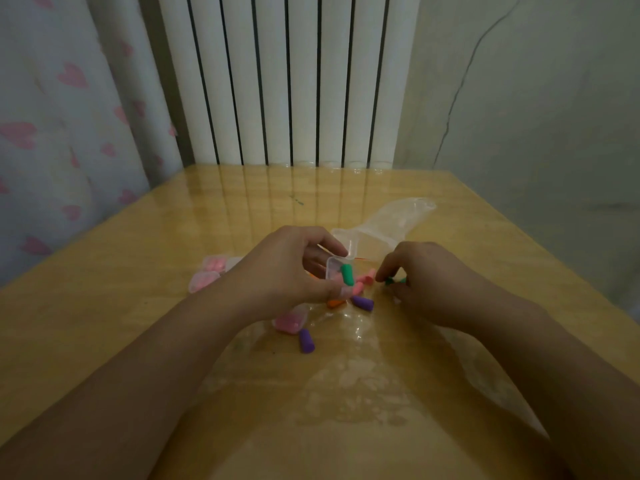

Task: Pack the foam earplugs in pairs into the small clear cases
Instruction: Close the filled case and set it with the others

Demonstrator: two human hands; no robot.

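1. Two bare hands work over a glossy yellow wooden table (104,306); the left hand (291,271) grips a small clear plastic case (337,271) with its open side turned toward the other hand — apparently so it can be loaded.
2. One green foam earplug (346,274) stands at the mouth of that case, probably the first of a pair.
3. The right hand (415,275) has its fingertips curled down on a second green foam earplug (394,280) lying on the table, pinching it — likely the matching mate.
4. Loose stock lies between and below the hands: two purple foam earplugs (306,340), pink ones (363,280) and an orange one (335,303).
5. Filled cases holding pink plugs (204,280) sit aside to the left; another (290,320) lies under the left wrist.
6. A crumpled clear plastic bag (391,220) lies behind the hands.
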